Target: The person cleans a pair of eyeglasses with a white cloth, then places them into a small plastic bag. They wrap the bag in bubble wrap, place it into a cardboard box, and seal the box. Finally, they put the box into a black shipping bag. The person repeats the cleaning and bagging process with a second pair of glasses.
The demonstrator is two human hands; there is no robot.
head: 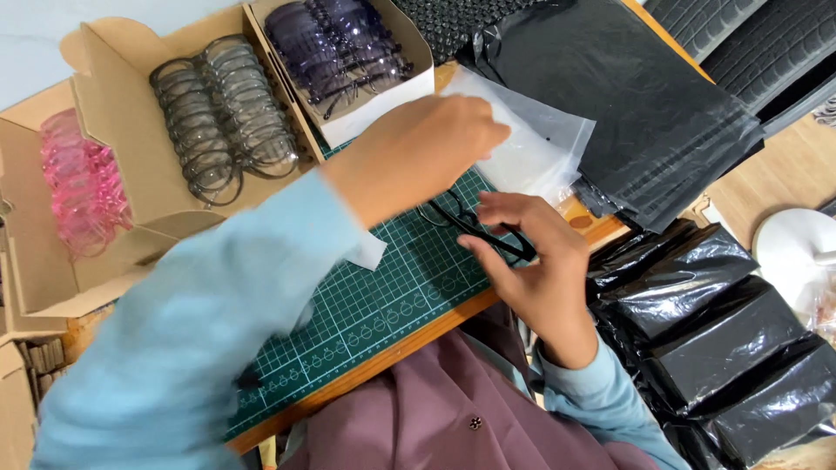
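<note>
My left hand (pixel 418 148) reaches across the green cutting mat (pixel 383 296) and touches a stack of clear plastic bags (pixel 544 144); whether it grips a bag is hidden. My right hand (pixel 531 261) rests on the mat, fingers holding a pair of black-framed glasses (pixel 470 224) that lies partly under both hands. A small white paper scrap (pixel 370 252) sits under my left forearm.
Cardboard boxes at the back hold pink glasses (pixel 83 191), grey-clear glasses (pixel 222 117) and dark purple glasses (pixel 335 48). Flat black mailer bags (pixel 644 104) are stacked at the right. Filled black packages (pixel 723 348) lie lower right. A white round base (pixel 797 248) stands far right.
</note>
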